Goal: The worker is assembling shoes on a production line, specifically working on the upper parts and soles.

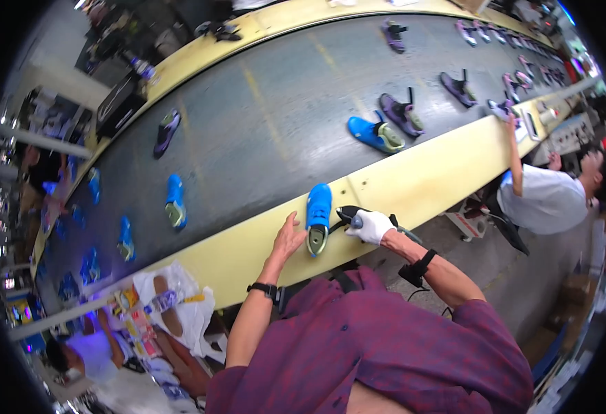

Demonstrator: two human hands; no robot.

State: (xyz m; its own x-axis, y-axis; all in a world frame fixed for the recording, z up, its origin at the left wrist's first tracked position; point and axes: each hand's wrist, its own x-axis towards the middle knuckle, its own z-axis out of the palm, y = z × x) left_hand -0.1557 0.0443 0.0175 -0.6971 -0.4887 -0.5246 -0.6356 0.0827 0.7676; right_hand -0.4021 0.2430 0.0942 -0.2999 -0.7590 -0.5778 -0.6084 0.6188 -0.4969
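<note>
A blue shoe (319,210) with a pale green insole lies on the yellow ledge in front of me, its toe pointing toward the belt. My bare left hand (289,238) is just left of it, fingers apart and holding nothing. A white glove covers my right hand (373,228), closed round the grey handle of a black hand-held tool (350,214). The tool's dark tip is close to the shoe's right side; whether they touch, I cannot tell. A hose or cable trails behind it.
Beyond the yellow ledge (413,165) runs a wide dark conveyor belt (248,131). It carries several blue shoes (175,200) and purple shoes (403,114). One co-worker (548,196) reaches toward shoes at the right. White bags (199,303) and bottles are at the lower left.
</note>
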